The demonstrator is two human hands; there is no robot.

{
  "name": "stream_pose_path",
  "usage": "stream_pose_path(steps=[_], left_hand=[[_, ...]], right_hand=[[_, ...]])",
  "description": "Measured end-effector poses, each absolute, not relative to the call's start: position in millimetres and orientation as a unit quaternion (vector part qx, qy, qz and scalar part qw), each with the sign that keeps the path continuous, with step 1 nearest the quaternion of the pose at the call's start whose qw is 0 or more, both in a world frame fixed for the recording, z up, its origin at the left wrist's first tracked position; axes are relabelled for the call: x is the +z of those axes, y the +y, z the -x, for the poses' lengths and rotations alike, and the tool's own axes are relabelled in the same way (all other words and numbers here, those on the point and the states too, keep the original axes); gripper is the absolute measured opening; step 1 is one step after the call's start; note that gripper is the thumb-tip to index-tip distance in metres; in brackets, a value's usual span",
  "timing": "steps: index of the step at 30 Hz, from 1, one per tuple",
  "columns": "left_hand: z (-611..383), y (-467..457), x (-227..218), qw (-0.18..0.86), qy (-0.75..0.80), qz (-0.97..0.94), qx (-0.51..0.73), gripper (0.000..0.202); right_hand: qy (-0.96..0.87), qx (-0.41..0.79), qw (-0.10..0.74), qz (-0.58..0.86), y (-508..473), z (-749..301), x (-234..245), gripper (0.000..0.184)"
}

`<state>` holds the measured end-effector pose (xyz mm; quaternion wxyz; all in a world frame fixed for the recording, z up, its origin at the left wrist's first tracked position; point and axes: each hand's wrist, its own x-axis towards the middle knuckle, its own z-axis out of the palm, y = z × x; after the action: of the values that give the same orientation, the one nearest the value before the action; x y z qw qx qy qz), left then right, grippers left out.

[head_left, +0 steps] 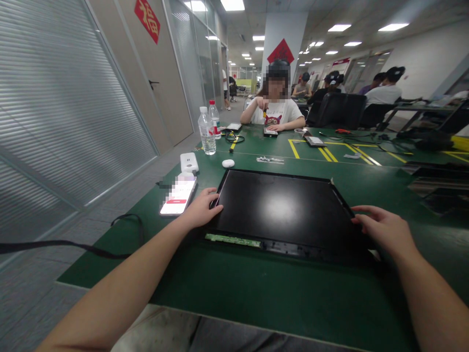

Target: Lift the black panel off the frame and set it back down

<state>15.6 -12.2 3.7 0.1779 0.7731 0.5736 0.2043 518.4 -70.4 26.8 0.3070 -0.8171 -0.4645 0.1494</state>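
A black display panel [278,205] lies face up in front of me, with a bright light reflected in its screen. Along its near edge runs a green circuit board strip [233,240]. My left hand [203,209] grips the panel's left edge, thumb on top and fingers at the side. At the right edge, my right hand [383,227] pinches the frame between thumb and fingers. The undersides of both grips are hidden.
Left of the panel are a lit phone [179,195], a white power bank [189,163] and a white earbud case [227,164]. Two bottles [207,132] stand behind them. Across the green table [256,283] a person [273,110] works with a screwdriver. Dark panels [439,188] lie at right.
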Motion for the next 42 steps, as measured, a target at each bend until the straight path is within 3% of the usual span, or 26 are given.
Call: stream_pose_path(steps=[10, 21, 33, 42], left_hand=[[-13, -9, -1, 0.172, 0.561, -0.781, 0.212, 0.045], [-27, -27, 12, 0.134, 0.518, -0.827, 0.174, 0.056], [-23, -34, 37, 0.243, 0.378, -0.885, 0.127, 0.03], [-26, -36, 38, 0.247, 0.332, -0.9, 0.135, 0.027]], right_hand=[[-0.465, 0.146, 0.309, 0.817, -71, -518, 25, 0.049], [-0.45, 0.148, 0.315, 0.823, -69, -522, 20, 0.047], [-0.459, 0.147, 0.321, 0.815, -71, -522, 19, 0.038], [-0.451, 0.153, 0.308, 0.824, -70, -520, 22, 0.044]])
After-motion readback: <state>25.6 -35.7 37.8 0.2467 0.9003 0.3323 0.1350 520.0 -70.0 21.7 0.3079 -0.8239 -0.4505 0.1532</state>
